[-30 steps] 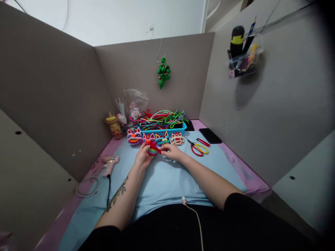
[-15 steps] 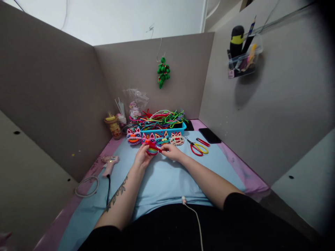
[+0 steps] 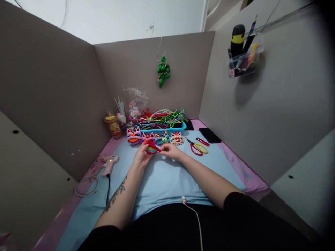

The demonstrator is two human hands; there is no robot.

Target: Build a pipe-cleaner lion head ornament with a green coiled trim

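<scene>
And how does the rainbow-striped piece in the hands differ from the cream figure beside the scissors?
The left hand holds the rainbow-striped piece, and the right hand pinches a red strand at its edge; the cream figure sits on the blue cloth, untouched. The rainbow-striped piece shows several bright colours, the cream figure mainly cream with red details. Both include red.

Pale blue covers the middle of the table (image 3: 167,179), pink its side edges. The curved piece (image 3: 152,150) is red with rainbow stripes. Before the blue tray (image 3: 167,131) at the far edge, four toy heads (image 3: 133,136) run lilac with orange, pink, teal with yellow, and cream with red. The scissor handles (image 3: 201,152) are red and yellow; the glue gun (image 3: 110,164) toward the left edge is pink.
</scene>
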